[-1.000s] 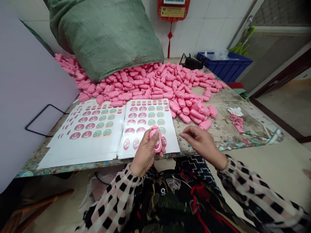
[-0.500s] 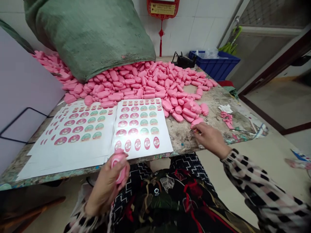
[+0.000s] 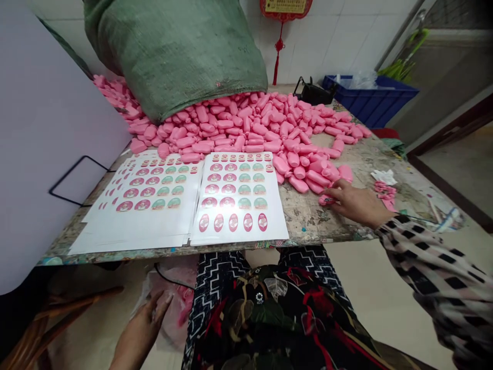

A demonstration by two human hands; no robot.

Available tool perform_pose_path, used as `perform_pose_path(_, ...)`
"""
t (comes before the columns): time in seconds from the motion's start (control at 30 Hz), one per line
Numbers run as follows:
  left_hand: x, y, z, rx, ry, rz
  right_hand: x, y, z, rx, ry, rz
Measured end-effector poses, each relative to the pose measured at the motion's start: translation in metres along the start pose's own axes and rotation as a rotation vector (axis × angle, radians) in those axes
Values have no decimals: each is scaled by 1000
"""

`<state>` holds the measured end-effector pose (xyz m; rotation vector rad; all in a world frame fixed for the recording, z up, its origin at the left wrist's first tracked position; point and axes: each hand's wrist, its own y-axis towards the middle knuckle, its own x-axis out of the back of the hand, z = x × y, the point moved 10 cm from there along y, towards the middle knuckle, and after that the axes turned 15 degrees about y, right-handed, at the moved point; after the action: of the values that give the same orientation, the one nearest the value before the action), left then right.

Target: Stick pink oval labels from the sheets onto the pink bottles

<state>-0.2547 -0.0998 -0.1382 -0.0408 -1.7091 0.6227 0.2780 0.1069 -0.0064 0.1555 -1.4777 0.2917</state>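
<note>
My right hand [image 3: 356,204] reaches to the near right edge of the pile, its fingers closed on a small pink bottle [image 3: 324,200]. A dark bit shows at the fingertips, too small to name. My left hand [image 3: 143,324] is low beside my leg, below the table edge, thumb and fingers apart with nothing seen in it. Just beyond it hangs or stands a clear plastic bag [image 3: 171,288] with pink things inside. Printed sticker sheets [image 3: 241,198] in pink and green lie before me, next to a fanned stack of similar sheets [image 3: 127,226].
Many pink bottles [image 3: 262,123] spill from a green sack [image 3: 181,56] across the back of the table. A blue crate [image 3: 370,100] stands behind at right. White tissue [image 3: 384,177] lies at the right. A pale panel [image 3: 50,128] with a black wire loop borders the left.
My left hand has dropped from the table edge to the bag, and the pink bottle it held is no longer seen in it. My right fingers have closed on a bottle. The view has shifted left.
</note>
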Motion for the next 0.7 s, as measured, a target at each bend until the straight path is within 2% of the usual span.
perform_pose_path(0.03, 3, 1, -3, 30, -35, 33, 3, -1, -1, 2, 44, -19)
perform_pose_path(0.1, 15, -3, -31, -4, -230, 121, 11, -5, 1, -28, 174, -82)
perform_pose_path(0.17, 40, -12, -81, -138, -459, 143, 23, -11, 13, -93, 423, -185)
perform_pose_path(0.23, 63, -23, -137, -260, -626, 191, 28, -18, 38, -139, 869, -278)
perform_pose_path(0.3, 78, -32, -191, -356, -854, 269, 18, -18, 89, -84, 1390, -159)
perform_pose_path(0.33, 84, -37, -217, -411, -1001, 305, 10, -18, 118, -70, 1567, -52)
perform_pose_path(0.4, 90, -44, -261, -508, -1236, 415, 0, -20, 167, -50, 1765, 106)
perform_pose_path(0.47, 87, -49, -293, -557, -1391, 557, -8, -22, 198, -41, 1806, 188)
perform_pose_path(0.57, 71, -52, -310, -503, -1454, 729, -12, -25, 200, -38, 1579, 80)
perform_pose_path(0.63, 64, -46, -303, -437, -1423, 709, -10, -26, 187, -22, 1327, -14)
perform_pose_path(0.7, 66, -37, -288, -413, -1334, 577, -9, -25, 171, -11, 1102, -72)
